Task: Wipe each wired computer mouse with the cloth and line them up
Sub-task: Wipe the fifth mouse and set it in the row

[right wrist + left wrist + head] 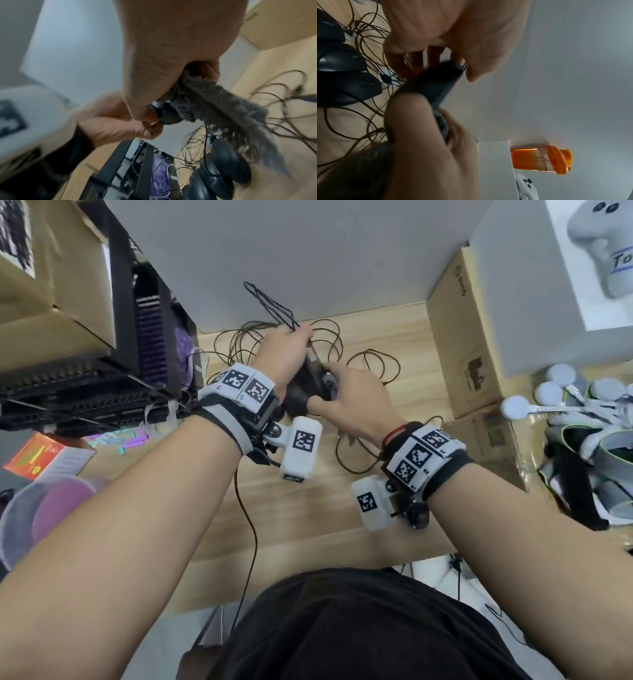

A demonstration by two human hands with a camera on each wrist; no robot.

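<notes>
My left hand (295,344) holds a black wired mouse (436,83) up off the wooden table (308,508), fingers curled round its front end, with a loop of its cable (270,302) sticking up behind. My right hand (322,386) grips a fuzzy grey cloth (205,97) and presses it against the rear of that mouse (164,113). Three more black mice (228,161) lie side by side on the table below, amid tangled brown cables (373,364). In the head view my left wrist hides them.
A black rack (102,378) stands at the left and a cardboard box (455,354) at the right. A white panel (308,251) closes the back. White round-headed items (548,392) pile up far right. An orange bottle (539,159) stands beyond.
</notes>
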